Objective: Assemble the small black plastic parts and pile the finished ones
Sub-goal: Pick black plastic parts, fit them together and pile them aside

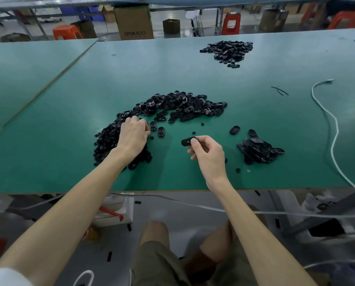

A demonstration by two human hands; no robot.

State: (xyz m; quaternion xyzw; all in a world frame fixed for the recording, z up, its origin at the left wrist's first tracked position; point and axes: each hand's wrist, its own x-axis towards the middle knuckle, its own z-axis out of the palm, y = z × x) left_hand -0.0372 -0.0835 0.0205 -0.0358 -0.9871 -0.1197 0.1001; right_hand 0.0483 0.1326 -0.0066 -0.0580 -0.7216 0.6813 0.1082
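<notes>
While right grip [207,153] pinches oval part [188,141], left grip [134,134] curled among loose pieces [106,141], hold unclear, cable [336,129] rightward.

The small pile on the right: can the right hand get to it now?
Probably yes: mostly bare table lies between the right hand and that small pile, though it pinches an oval part.

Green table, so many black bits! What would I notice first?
The big curved heap of black parts in the middle of the green table grabs the eye first. Just nearer, the right hand pinches one oval part, while the left hand touches the heap's left end. A smaller pile sits at the right.
</notes>
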